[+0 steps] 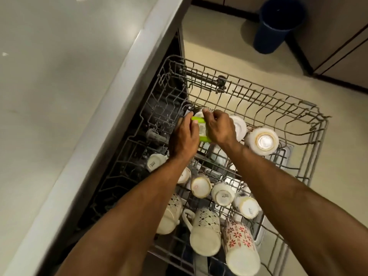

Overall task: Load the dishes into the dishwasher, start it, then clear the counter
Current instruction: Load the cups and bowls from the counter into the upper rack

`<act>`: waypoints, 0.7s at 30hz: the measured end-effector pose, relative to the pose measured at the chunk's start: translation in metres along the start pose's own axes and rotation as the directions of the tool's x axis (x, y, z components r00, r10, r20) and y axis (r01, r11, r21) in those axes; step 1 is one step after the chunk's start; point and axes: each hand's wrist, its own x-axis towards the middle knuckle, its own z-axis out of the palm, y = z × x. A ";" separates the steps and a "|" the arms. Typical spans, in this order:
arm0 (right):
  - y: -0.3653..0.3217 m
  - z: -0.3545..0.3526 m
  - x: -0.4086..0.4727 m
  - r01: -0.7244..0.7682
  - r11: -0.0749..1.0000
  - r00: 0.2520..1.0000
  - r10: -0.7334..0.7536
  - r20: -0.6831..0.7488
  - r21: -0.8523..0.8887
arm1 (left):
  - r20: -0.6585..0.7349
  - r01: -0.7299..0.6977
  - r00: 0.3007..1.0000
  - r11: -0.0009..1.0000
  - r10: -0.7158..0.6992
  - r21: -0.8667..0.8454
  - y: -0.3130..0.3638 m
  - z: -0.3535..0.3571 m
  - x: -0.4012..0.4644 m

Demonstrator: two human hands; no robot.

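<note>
Both hands, left hand (184, 136) and right hand (220, 127), are gripping a green-rimmed container (202, 130) over the pulled-out upper rack (258, 100), inverted mugs (205, 232) sitting below.

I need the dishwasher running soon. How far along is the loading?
Well along: the pulled-out upper rack already holds many upturned cups and mugs, such as the red-flowered mug. In hand: the left hand and right hand both grip a green-edged item over the rack's far end. Left: seating it, pushing the rack in, starting the machine. The counter looks bare here.
</note>
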 end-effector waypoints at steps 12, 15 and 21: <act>-0.028 0.010 0.029 -0.022 0.990 0.997 0.011 0.078 0.137 | 0.066 0.007 0.998 0.995 -0.014 0.102 -0.005 -0.005 0.025; -0.031 0.011 0.034 -0.004 0.989 0.993 -0.013 0.117 0.148 | 0.034 0.058 0.997 0.992 -0.062 0.112 -0.006 -0.006 0.034; -0.025 0.002 0.037 0.128 0.989 0.992 -0.126 -0.030 0.073 | -0.035 0.186 0.982 0.975 -0.183 0.123 -0.010 -0.008 0.056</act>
